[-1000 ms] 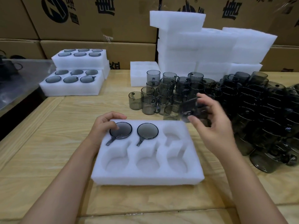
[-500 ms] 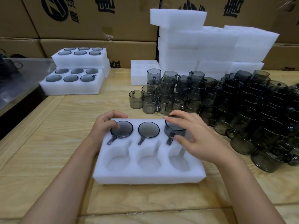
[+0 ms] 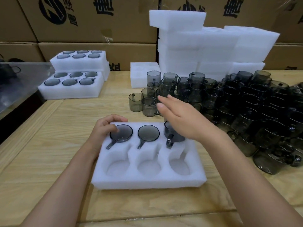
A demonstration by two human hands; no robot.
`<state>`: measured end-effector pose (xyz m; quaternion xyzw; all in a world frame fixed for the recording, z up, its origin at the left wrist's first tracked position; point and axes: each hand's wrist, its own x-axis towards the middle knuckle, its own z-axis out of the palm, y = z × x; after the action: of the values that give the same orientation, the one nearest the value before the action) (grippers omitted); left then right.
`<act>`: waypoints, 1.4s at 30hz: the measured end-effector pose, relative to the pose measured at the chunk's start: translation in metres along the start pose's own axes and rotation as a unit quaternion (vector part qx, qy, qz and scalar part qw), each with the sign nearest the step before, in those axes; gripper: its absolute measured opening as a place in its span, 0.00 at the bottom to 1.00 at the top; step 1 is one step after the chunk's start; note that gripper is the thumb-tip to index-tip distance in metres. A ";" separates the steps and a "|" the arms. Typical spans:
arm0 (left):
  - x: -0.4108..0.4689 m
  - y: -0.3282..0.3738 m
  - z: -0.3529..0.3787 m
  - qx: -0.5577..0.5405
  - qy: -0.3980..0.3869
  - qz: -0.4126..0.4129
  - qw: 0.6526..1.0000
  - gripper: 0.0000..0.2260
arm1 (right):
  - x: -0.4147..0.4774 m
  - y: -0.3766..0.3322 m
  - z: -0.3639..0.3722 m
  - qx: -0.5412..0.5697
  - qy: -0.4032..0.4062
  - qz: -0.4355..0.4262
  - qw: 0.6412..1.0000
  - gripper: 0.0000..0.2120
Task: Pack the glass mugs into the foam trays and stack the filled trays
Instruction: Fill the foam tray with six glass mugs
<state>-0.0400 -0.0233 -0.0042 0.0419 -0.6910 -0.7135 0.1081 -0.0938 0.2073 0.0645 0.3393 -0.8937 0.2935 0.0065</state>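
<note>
Right hand [image 3: 178,117] grip is open, hovering over the loose mugs [image 3: 149,104] mid-frame. Left hand [image 3: 106,128] grips the foam tray [image 3: 147,177] corner. I'd seat that third mug [image 3: 169,132] fully first.

**Obscured, cropped and unclear items**

- Third mug [image 3: 170,135], far-right pocket of the foam tray [image 3: 147,182]: the rim and right side are hidden under the right hand [image 3: 182,122]. How deep it sits cannot be told.
- Right hand's fingertips [image 3: 159,105]: blurred.
- First mug [image 3: 122,133]: the left rim is covered by the left hand [image 3: 105,128], which also hides the tray's far-left corner.
- Loose mugs [image 3: 262,112], along the tabletop's right edge: they overlap and the frame crops them, so they cannot be counted.
- Dark object [image 3: 9,72], beyond the tabletop's left edge: it lies under a clear sheet [image 3: 19,95] and cannot be identified.
- Cardboard boxes [image 3: 98,22]: the print is cut off at the top.
</note>
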 end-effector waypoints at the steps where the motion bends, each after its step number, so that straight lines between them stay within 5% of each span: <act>1: 0.000 0.000 0.000 -0.007 -0.004 -0.001 1.000 0.17 | 0.010 -0.001 0.002 -0.032 -0.049 -0.007 0.998 0.27; 5: -0.001 -0.001 -0.001 -0.030 -0.005 -0.005 1.000 0.15 | 0.018 0.008 0.024 -0.116 -0.163 -0.002 0.980 0.28; 13: 0.003 -0.004 -0.003 -0.021 -0.003 -0.001 1.000 0.14 | 0.008 0.012 0.043 -0.164 -0.130 -0.005 0.978 0.27; 17: 0.003 -0.007 -0.004 -0.014 0.022 0.006 1.000 0.12 | -0.004 0.009 0.030 -0.063 0.049 -0.023 0.997 0.22; 19: 0.004 -0.008 -0.004 -0.007 0.032 0.010 0.999 0.12 | -0.014 0.015 0.021 -0.086 0.210 -0.024 0.974 0.16; 21: 0.004 -0.008 -0.003 -0.004 0.033 0.010 0.999 0.11 | -0.020 0.026 0.011 -0.091 0.277 0.008 0.956 0.13; 27: 0.004 -0.006 -0.003 -0.019 0.019 0.002 1.000 0.10 | 0.009 0.043 -0.005 -0.191 0.020 0.087 0.978 0.14; 33: 0.003 -0.006 -0.005 -0.026 0.013 -0.003 1.000 0.10 | 0.039 0.038 -0.007 -0.215 -0.092 0.088 0.968 0.06; 38: 0.004 -0.008 -0.005 -0.026 0.022 -0.004 0.999 0.10 | 0.033 0.033 -0.014 -0.156 0.014 0.042 0.987 0.07; 42: 0.003 -0.009 0.000 -0.018 0.035 0.003 0.999 0.09 | 0.017 0.012 -0.027 0.017 0.135 0.035 0.990 0.05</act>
<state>-0.0436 -0.0239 -0.0133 0.0632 -0.6739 -0.7236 0.1352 -0.1196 0.2185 0.0846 0.2649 -0.8909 0.3518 0.1113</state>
